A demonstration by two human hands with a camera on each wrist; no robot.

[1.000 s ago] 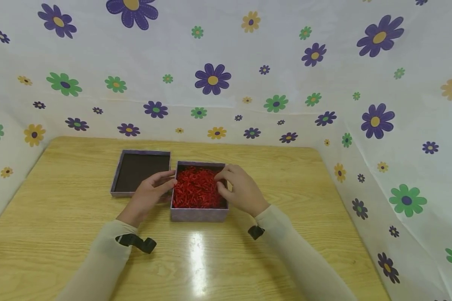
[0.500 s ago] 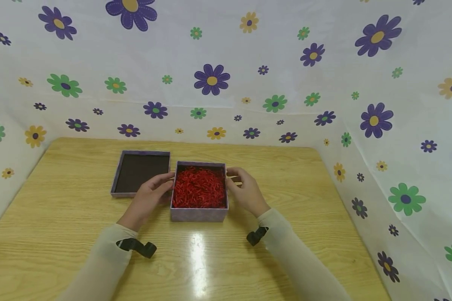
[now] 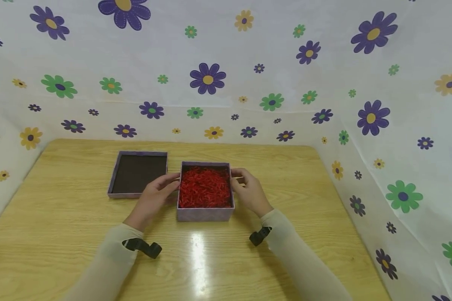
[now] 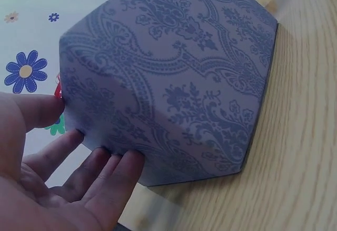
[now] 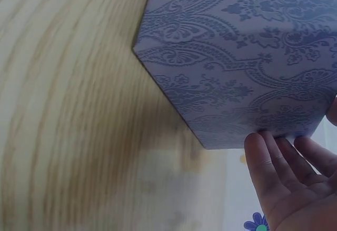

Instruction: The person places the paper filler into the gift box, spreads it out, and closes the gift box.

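A square box [image 3: 205, 214] with a lilac, blue-patterned outside stands on the table, filled with red paper shreds [image 3: 205, 188]. My left hand [image 3: 154, 194] touches its left side, the fingertips on the wall and the thumb at the rim. Against the opposite side rest the fingertips of my right hand [image 3: 250, 192]. Each wrist view shows the patterned box wall up close, with the fingers of the left hand [image 4: 79, 189] and of the right hand [image 5: 295, 183] lightly bent against it.
Left of the box lies its lid [image 3: 141, 173], inside up, with a black inner face and lilac rim. The wooden table [image 3: 286, 175] ends at a white flowered cloth [image 3: 165, 92] hung behind and at the sides. Dark straps are on both wrists.
My right hand has left the red shreds and gone to the box's right outer wall. The box has shifted slightly right between both hands, away from the lid.
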